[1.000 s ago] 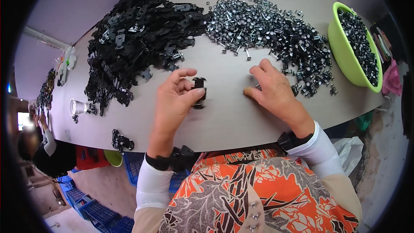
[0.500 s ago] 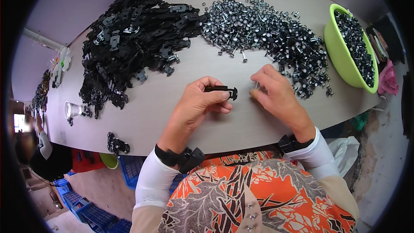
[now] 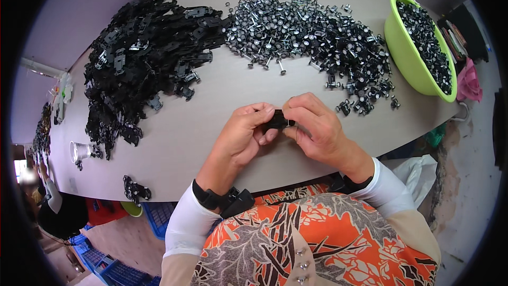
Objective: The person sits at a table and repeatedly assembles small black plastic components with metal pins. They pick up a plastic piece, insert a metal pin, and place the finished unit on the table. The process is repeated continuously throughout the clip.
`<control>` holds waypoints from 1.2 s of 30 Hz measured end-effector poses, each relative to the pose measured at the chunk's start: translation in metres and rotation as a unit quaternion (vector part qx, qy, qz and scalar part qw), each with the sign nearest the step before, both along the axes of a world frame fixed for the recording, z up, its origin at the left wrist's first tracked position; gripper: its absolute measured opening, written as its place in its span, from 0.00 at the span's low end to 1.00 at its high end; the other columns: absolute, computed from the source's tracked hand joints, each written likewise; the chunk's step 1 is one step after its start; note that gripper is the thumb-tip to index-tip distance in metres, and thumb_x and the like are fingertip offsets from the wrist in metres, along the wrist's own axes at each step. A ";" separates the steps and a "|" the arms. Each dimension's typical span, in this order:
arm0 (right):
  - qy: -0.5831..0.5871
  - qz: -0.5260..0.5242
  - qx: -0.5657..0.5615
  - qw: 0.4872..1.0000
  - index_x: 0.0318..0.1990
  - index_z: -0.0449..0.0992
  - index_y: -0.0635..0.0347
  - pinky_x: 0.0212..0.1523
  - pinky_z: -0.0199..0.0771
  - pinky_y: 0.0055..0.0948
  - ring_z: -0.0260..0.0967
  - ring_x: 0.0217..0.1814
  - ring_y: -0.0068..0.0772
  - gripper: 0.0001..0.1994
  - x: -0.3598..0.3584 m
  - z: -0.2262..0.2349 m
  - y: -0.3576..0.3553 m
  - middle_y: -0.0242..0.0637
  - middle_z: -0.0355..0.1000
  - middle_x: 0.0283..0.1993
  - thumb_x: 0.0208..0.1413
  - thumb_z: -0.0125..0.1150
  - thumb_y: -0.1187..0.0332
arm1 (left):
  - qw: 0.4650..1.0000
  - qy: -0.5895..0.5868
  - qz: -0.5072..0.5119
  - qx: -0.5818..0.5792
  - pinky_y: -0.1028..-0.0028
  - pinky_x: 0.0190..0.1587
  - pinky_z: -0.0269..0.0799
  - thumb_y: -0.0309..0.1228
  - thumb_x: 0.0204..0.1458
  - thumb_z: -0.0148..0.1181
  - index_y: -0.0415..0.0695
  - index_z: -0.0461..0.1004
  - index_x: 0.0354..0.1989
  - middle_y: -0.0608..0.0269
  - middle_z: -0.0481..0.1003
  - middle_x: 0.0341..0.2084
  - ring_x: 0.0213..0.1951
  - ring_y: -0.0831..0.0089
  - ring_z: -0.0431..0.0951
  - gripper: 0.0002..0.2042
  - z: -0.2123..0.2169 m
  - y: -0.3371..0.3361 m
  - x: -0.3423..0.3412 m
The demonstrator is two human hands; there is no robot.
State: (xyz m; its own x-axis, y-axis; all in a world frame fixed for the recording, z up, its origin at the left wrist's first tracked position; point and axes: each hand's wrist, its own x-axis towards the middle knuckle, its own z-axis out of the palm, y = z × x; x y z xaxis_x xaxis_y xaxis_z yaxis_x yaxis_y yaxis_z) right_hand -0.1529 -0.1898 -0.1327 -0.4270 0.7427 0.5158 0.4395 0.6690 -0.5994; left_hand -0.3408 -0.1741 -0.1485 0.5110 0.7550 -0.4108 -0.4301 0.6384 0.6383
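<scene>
A small black plastic toy-car chassis (image 3: 277,121) is pinched by the thumb and fingers of my left hand (image 3: 241,133), over the near middle of the table. My right hand (image 3: 319,131) is closed at the right end of that chassis, its fingertips touching it. A thin light wheel axle (image 3: 289,123) shows between those fingertips, partly hidden. Beyond my left hand lies a big heap of black chassis (image 3: 132,53). Past my right hand spreads a heap of wheel axles (image 3: 296,29) with small black and silver wheels.
A lime-green basin (image 3: 415,58) full of wheel axles stands at the right of the table (image 3: 211,100). At the left are a clear plastic cup (image 3: 80,151) and a few assembled pieces (image 3: 136,189) by the edge. Another person (image 3: 58,214) sits at far left, near blue crates (image 3: 111,270).
My right hand has moved left, bringing the wheel axle against the end of the chassis. My left hand has turned the chassis slightly. The whole view has shifted a little.
</scene>
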 end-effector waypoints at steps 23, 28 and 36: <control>-0.281 -0.238 0.033 0.929 0.29 0.72 0.63 0.32 0.72 0.39 0.70 0.32 0.42 0.03 0.057 -0.004 0.047 0.39 0.69 0.29 0.47 0.59 0.76 | 0.990 0.112 0.020 0.081 0.79 0.23 0.76 0.27 0.58 0.53 0.36 0.71 0.42 0.58 0.76 0.29 0.22 0.74 0.78 0.08 0.010 -0.001 -0.004; 0.036 -0.071 -0.199 0.977 0.36 0.74 0.66 0.28 0.67 0.26 0.67 0.28 0.28 0.06 0.028 0.022 0.026 0.36 0.68 0.31 0.49 0.60 0.79 | 0.998 0.057 0.009 0.021 0.73 0.30 0.80 0.36 0.62 0.49 0.33 0.70 0.43 0.52 0.77 0.33 0.29 0.65 0.81 0.15 0.013 0.001 -0.006; 0.047 0.036 -0.057 0.997 0.36 0.74 0.67 0.30 0.71 0.28 0.69 0.31 0.35 0.05 -0.009 0.010 0.006 0.39 0.67 0.35 0.51 0.59 0.82 | 0.995 -0.082 0.019 -0.048 0.63 0.40 0.81 0.34 0.64 0.44 0.31 0.70 0.45 0.46 0.76 0.38 0.35 0.56 0.81 0.16 -0.001 0.001 -0.008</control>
